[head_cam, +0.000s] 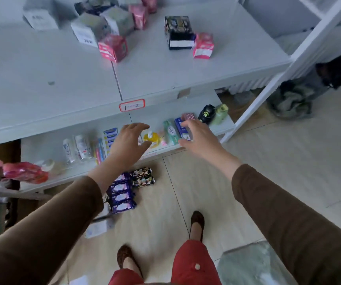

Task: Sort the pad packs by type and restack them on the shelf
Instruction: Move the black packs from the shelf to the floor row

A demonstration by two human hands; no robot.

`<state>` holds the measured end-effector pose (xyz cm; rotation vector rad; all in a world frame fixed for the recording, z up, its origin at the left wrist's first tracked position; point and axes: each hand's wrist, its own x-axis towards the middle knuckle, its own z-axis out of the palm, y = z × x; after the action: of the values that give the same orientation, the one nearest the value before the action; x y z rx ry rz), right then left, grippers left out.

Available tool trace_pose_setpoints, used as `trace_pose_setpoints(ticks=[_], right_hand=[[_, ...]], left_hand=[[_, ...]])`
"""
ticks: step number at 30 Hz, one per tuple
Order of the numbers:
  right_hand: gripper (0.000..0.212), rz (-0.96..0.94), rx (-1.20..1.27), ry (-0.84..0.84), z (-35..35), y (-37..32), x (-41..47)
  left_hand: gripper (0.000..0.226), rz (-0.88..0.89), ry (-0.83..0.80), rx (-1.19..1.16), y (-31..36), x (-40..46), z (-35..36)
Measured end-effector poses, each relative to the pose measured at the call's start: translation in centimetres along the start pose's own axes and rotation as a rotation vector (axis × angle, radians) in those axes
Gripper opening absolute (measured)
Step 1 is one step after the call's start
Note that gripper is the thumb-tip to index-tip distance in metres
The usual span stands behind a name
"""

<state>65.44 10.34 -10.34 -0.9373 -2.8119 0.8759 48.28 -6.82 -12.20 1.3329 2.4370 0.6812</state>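
Between picks: left hand (129,140) and right hand (198,138) both grip nothing, fingers apart. Purple pad packs (121,192) stacked on floor below left hand; pink packs (113,48) on shelf (42,79) beyond. Next: reach down, grab.

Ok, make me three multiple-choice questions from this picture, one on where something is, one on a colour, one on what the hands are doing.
1. Where does the stack of purple pad packs lie?
A. on the top shelf
B. on the floor by the shelf unit
C. in the left hand

2. What colour is the border of the shelf label reading 1-2?
A. red
B. green
C. black

3. What state are the left hand and right hand in?
A. both grip packs
B. one holds a bottle
C. both open and empty

Answers: 1 B, the packs sit on the tiles below the lower shelf. 2 A, the frame is red. 3 C, the fingers are spread and hold nothing.
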Motion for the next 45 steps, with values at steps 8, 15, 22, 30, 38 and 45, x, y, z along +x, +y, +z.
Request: trace_pose_setpoints(ticks=[8,15,22,30,38,45], right_hand=[[0.044,-0.149,0.005,0.001,-10.0,4.2,7.1],[0.046,-0.2,0.041,0.072,-15.6,4.4,16.7],[0.055,-0.008,-0.111,0.158,-17.4,3.4,28.3],[0.071,0.05,-0.069,0.042,-17.7,5.1,39.0],[0.113,-0.098,-0.157,-0.555,-18.6,4.2,49.4],[0.101,-0.128,-0.116,-0.679,-17.5,2.8,54.6]], left_hand=[[0.043,-0.119,0.085,0.029,5.9,6.0,-2.6],[0.041,-0.177,0.202,0.04,6.2,11.3,-5.6],[0.044,-0.177,0.256,0.078,3.0,19.0,-9.9],[0.039,-0.168,0.267,0.075,0.0,26.8,-13.8],[0.044,-0.287,0.271,0.091,-5.0,35.6,-17.2],[0.052,-0.533,0.368,0.047,-12.1,44.4,-20.7]])
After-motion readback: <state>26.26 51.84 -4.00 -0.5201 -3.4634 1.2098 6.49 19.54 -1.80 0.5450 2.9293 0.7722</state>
